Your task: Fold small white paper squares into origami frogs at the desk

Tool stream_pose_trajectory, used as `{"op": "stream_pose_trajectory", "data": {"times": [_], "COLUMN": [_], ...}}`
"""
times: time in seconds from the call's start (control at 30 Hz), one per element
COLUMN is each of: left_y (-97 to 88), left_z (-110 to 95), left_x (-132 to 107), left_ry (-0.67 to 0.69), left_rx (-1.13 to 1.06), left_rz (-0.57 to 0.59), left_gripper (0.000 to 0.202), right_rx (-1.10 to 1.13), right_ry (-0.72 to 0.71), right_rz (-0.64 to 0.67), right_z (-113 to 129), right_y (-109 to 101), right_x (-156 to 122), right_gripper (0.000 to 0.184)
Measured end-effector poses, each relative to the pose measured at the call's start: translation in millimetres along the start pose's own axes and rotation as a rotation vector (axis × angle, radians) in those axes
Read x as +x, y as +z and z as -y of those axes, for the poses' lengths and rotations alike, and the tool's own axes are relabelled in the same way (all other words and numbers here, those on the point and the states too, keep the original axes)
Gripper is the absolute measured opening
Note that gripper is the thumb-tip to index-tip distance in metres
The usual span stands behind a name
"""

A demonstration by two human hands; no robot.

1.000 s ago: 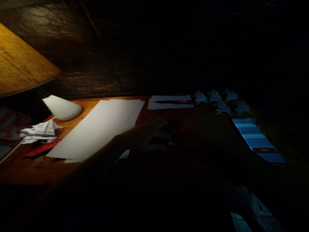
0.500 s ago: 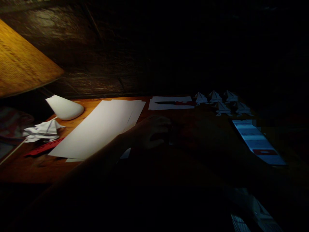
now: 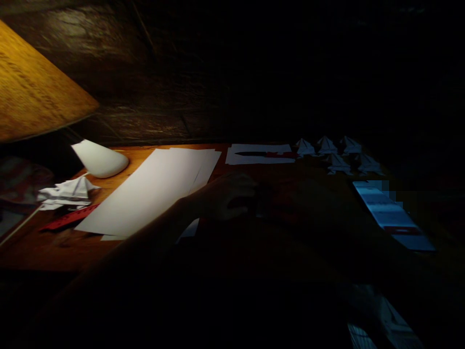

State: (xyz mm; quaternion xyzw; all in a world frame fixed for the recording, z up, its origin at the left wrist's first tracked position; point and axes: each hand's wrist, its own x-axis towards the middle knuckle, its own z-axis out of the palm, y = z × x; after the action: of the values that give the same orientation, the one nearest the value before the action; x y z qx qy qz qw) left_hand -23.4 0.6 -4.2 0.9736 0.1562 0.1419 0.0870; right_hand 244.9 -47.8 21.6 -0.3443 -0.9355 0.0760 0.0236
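My left hand [image 3: 234, 196] reaches in from the lower left, its forearm crossing large white paper sheets [image 3: 152, 189]. Its fingers are curled around something too dark to make out. My right hand [image 3: 290, 203] is a faint shape close beside it, and darkness hides its fingers. Between the hands a small dim glint shows. Under my left wrist a pale paper corner [image 3: 191, 228] sticks out. Behind the hands lies a knife [image 3: 247, 154] with a dark blade and red handle, on smaller white sheets [image 3: 261, 160].
Several folded paper figures [image 3: 339, 162] stand at the back right, above a blue-lit phone [image 3: 390, 208]. At left are a white lamp base [image 3: 101, 160], a yellow lampshade [image 3: 39, 92], a larger folded paper piece [image 3: 69, 191] and a perforated red strip [image 3: 69, 218]. A dark wall rises behind.
The view has shifted slightly, so the table things sit a little further right. My hands stay close together at nearly the same place.
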Motion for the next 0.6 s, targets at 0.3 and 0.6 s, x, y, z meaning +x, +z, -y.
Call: {"op": "stream_pose_trajectory", "data": {"times": [0.3,0.6], "left_y": [0.2,0.3], "left_z": [-5,-5], "left_x": [-1,0], "left_ry": [-0.028,-0.040], "left_rx": [0.005,-0.002], "left_rz": [-0.003,0.018], "left_gripper": [0.041,0.038], "right_rx": [0.036,0.011], "right_ry": [-0.090,-0.063], "right_rz": [-0.055,-0.064], "right_z": [-4,-2], "right_y": [-3,-13], "right_x": [0,-1], "right_gripper": [0.019,0.019]}}
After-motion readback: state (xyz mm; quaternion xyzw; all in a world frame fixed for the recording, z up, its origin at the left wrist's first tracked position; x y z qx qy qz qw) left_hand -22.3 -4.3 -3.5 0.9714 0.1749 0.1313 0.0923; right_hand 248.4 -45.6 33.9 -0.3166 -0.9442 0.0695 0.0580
